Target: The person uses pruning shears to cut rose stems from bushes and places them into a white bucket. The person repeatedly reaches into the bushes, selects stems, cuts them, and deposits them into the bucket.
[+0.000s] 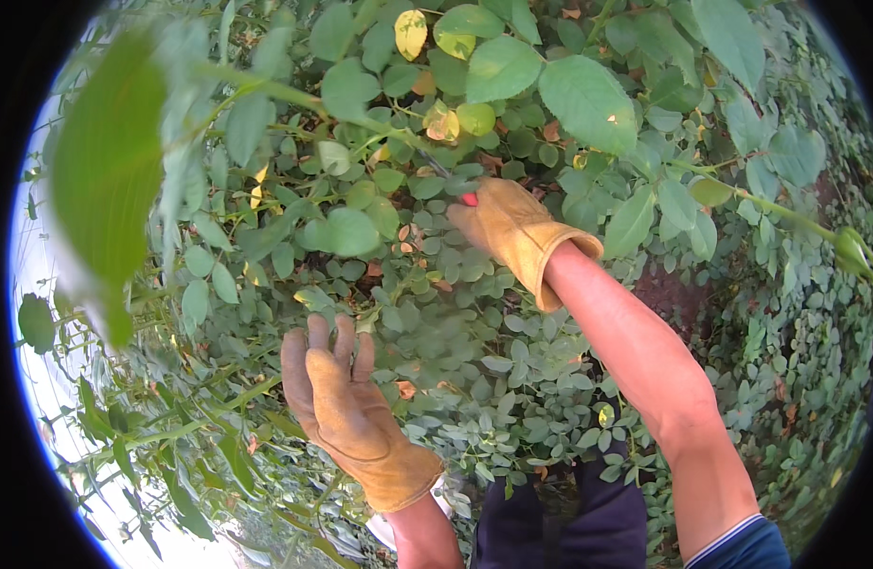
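Observation:
Tan leather work gloves cover both of my hands. My right hand (503,223) reaches up into the rose-like leaves at the centre, closed round the red handle (470,199) of what look like pruning shears. A thin dark metal blade (435,164) sticks out toward the upper left; most of the tool is hidden by glove and leaves. Lower left of it, my left hand (346,403) is open, palm up with fingers stretched, holding nothing. Its fingertips are close to a leafy stem with a yellow-green leaf (313,300).
Dense bushes surround both hands. A large blurred leaf (109,180) hangs close at the left. On the right a stem carries a green bud (852,254). Yellow spotted leaves (411,34) show at the top. My dark trousers (564,517) are at the bottom, among low foliage.

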A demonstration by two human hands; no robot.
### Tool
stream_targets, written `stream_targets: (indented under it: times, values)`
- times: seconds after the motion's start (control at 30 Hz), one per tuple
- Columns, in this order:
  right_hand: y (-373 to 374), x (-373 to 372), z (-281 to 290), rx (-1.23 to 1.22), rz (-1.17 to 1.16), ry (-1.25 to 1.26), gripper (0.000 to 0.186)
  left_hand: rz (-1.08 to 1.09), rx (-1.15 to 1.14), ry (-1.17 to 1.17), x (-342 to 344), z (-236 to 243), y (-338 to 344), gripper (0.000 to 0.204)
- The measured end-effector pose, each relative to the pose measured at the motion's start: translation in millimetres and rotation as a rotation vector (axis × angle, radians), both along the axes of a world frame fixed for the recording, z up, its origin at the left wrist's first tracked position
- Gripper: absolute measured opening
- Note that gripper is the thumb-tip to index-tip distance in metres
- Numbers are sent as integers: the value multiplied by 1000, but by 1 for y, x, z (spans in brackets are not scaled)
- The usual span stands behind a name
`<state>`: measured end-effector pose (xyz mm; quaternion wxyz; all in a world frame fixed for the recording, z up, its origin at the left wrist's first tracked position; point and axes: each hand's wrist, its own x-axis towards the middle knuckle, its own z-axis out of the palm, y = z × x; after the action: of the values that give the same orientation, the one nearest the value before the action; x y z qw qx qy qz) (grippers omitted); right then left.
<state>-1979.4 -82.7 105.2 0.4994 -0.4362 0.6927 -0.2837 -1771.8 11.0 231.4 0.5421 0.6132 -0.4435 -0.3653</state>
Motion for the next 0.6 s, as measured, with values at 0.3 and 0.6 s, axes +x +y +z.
stream_targets:
  times: [0.3,0.6]
  values:
    - [0,4,-15,-28,-25,-155,43,-122,5,10,-43,-30,-56,68]
    - [-16,15,-38,161,222,-116,42,106,92,-278,-44,-79,-137,54]
